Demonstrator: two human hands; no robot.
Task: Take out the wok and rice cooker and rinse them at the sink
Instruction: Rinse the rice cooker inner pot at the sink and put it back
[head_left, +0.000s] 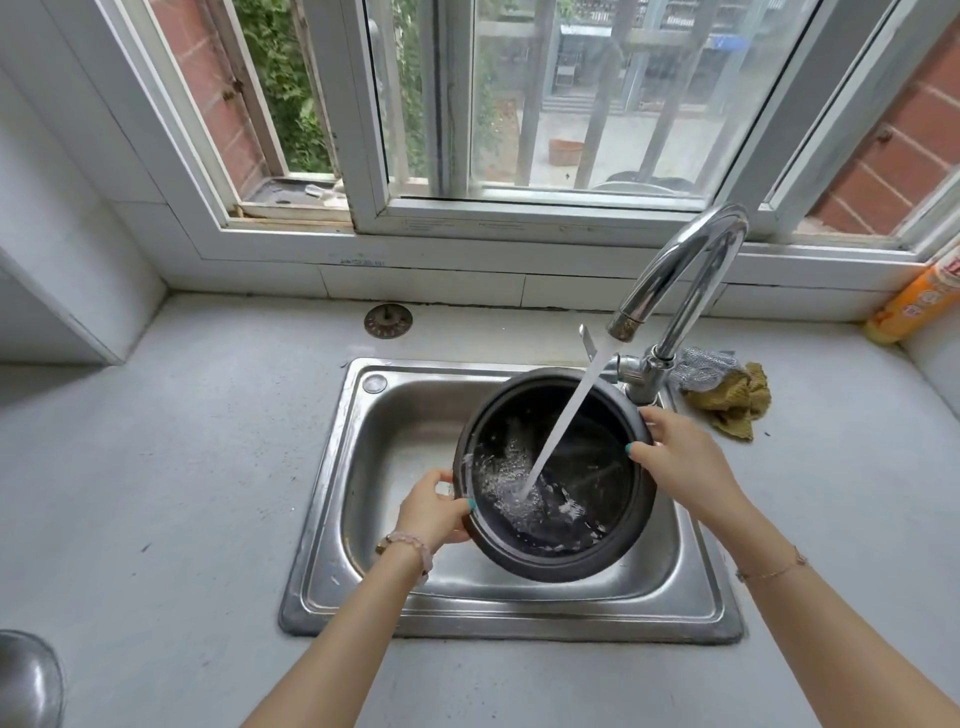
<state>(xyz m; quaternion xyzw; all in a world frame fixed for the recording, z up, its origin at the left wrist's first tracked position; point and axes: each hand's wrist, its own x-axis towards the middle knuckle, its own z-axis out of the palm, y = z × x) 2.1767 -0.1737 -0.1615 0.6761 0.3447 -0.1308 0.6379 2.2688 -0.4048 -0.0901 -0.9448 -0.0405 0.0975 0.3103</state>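
A dark round rice cooker pot (597, 551) is held tilted over the steel sink (332, 519). My left hand (434, 512) grips its left rim, thumb hooked over the edge. My right hand (675, 457) grips the right rim in the same way. Water runs from the chrome faucet (675, 280) in a slanted stream into the pot and splashes on its bottom. A grey metal curve (26, 680) shows at the bottom left corner; I cannot tell what it is.
A sink strainer plug (387, 320) lies on the counter behind the sink. A mesh scrubber (701, 366) and a yellow cloth (737, 402) sit right of the faucet. An orange bottle (914, 306) leans at the far right by the window sill.
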